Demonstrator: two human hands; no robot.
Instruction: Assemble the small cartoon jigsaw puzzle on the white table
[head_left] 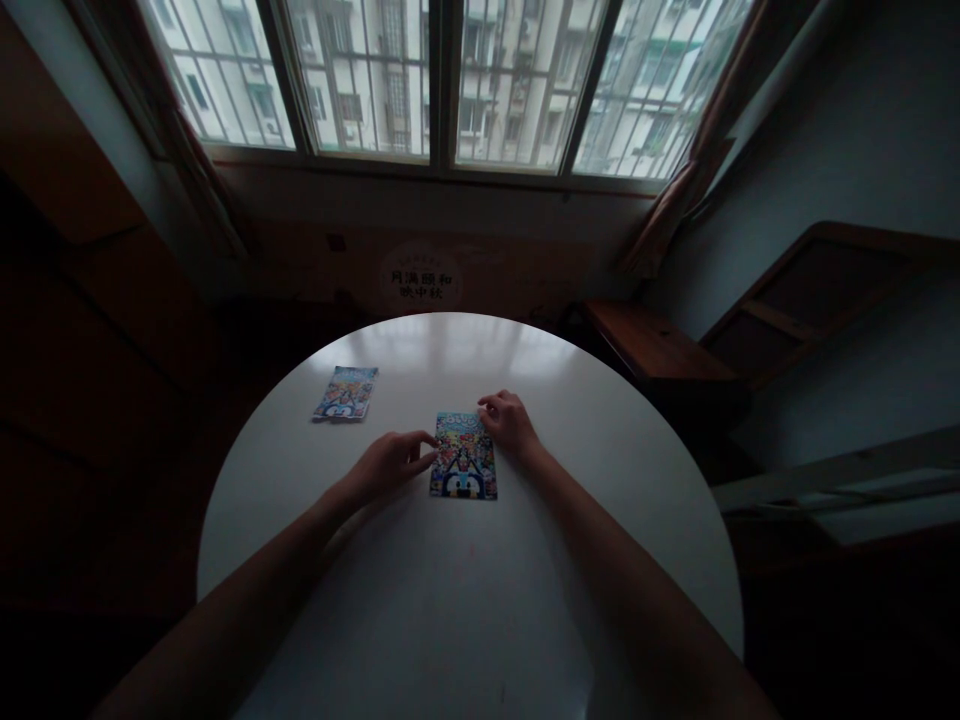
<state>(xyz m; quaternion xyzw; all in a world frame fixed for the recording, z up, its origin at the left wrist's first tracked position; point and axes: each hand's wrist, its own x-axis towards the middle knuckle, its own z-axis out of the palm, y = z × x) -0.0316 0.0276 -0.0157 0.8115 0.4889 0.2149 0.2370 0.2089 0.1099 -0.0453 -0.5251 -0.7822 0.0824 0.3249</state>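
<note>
A colourful picture card point(463, 455) with a blue cartoon dog at its near edge lies flat on the white round table point(420, 620). At its left edge is my left hand point(394, 462), palm down, with index finger and thumb apart and their tips touching or nearly touching the card. My right hand point(511, 424) rests at the far right corner, its fingers curled in and closed over that corner. Farther back on the left lies a second sheet or packet point(346, 393) with a similar print and a slightly crinkled near edge, apart from both hands.
Beyond the table stands a low wall panel with Chinese writing point(421, 285), under a barred window point(442, 90). A brown wooden bench or stool point(660, 342) is at the right, close to the table's edge. Curtains point(664, 215) hang at both sides.
</note>
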